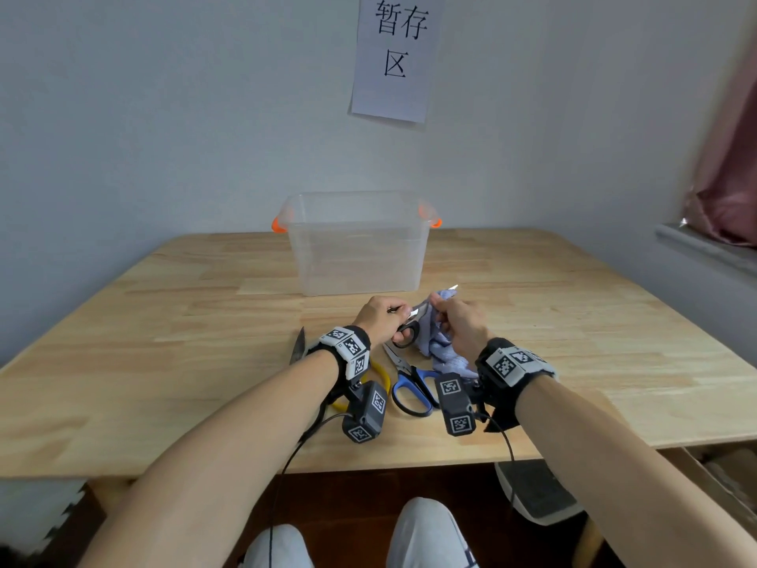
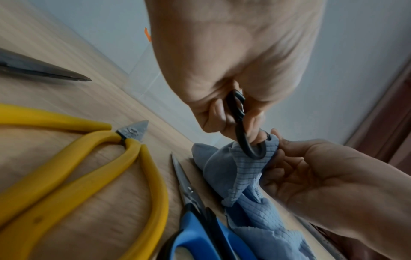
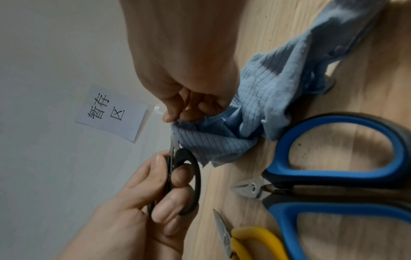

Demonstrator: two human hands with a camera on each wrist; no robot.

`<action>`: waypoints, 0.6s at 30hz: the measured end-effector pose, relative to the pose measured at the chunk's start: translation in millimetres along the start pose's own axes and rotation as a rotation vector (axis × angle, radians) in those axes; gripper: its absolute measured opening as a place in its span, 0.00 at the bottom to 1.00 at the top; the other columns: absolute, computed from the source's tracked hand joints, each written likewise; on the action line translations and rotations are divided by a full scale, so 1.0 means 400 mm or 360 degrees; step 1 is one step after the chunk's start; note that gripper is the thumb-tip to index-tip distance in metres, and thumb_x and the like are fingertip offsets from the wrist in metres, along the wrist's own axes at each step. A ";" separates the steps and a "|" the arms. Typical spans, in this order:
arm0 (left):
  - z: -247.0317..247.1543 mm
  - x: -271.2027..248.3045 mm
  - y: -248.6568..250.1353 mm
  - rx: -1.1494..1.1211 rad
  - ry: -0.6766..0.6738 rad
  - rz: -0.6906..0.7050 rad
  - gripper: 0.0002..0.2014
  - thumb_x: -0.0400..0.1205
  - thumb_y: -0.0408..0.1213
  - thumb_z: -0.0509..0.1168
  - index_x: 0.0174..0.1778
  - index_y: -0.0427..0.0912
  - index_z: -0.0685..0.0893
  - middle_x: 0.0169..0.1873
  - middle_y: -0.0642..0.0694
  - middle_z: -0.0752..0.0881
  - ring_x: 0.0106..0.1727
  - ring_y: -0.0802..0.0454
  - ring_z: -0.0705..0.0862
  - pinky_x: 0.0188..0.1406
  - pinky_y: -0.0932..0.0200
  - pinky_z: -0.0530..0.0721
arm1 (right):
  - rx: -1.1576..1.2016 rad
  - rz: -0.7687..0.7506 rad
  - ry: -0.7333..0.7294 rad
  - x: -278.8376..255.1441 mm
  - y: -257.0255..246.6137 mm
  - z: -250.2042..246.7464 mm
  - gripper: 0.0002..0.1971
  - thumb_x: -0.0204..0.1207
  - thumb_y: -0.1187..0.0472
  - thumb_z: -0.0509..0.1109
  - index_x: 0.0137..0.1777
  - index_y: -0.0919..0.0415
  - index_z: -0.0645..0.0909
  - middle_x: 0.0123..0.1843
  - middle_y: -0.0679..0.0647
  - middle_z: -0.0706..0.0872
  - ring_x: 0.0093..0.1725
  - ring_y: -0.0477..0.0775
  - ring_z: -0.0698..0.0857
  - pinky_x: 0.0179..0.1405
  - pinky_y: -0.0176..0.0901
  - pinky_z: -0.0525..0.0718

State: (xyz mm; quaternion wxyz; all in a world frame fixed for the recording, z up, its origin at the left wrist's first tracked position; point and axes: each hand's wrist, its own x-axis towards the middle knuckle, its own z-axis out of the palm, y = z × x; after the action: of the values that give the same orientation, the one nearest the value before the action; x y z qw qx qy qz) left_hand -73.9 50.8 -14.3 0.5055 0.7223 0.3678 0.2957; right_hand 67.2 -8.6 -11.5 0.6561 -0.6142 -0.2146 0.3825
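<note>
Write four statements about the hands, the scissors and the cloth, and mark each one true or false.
1. The left hand grips the black-handled scissors by their handle loops. True.
2. The blue-handled scissors lie inside the clear bin. False: they lie on the table close to the person, and the bin stands apart, farther back.
3. The right hand holds the blue cloth around the blades of the black-handled scissors, with the tip sticking out. True.
4. The right hand holds the yellow-handled scissors. False: they lie on the table beside the blue-handled scissors, and no hand touches them.
</note>
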 end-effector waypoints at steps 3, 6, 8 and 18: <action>0.005 -0.002 0.003 -0.0012 -0.0017 0.0018 0.10 0.88 0.28 0.59 0.47 0.32 0.84 0.32 0.42 0.75 0.22 0.58 0.79 0.20 0.69 0.72 | 0.0071 0.0026 0.0108 0.012 -0.004 -0.001 0.17 0.79 0.67 0.74 0.29 0.65 0.75 0.22 0.56 0.74 0.11 0.43 0.71 0.12 0.31 0.68; 0.003 -0.003 0.005 -0.0035 -0.0009 -0.0010 0.09 0.88 0.28 0.59 0.46 0.33 0.83 0.32 0.42 0.75 0.23 0.58 0.80 0.20 0.69 0.72 | 0.0103 0.0044 0.0133 0.015 -0.002 0.003 0.17 0.78 0.67 0.74 0.29 0.65 0.76 0.20 0.55 0.75 0.13 0.45 0.72 0.12 0.31 0.69; -0.001 -0.006 0.007 -0.0055 -0.0006 -0.0036 0.09 0.88 0.27 0.59 0.45 0.32 0.83 0.30 0.43 0.75 0.22 0.59 0.80 0.18 0.70 0.71 | 0.0087 0.0048 0.0160 0.018 0.000 0.006 0.17 0.78 0.66 0.75 0.29 0.65 0.76 0.24 0.56 0.75 0.18 0.48 0.73 0.13 0.32 0.69; -0.020 -0.014 0.012 -0.0053 0.0046 -0.0064 0.09 0.88 0.29 0.59 0.46 0.33 0.84 0.34 0.41 0.77 0.26 0.55 0.80 0.18 0.69 0.71 | 0.0126 0.0007 0.0123 0.014 0.015 0.015 0.17 0.79 0.63 0.74 0.29 0.62 0.77 0.25 0.55 0.78 0.21 0.48 0.76 0.17 0.34 0.74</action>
State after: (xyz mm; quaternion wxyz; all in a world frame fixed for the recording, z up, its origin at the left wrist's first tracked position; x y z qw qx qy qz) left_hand -82.4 49.1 -7.5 0.5179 0.7019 0.3845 0.3021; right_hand 64.5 -0.8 -17.5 0.6869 -0.6025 -0.1725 0.3681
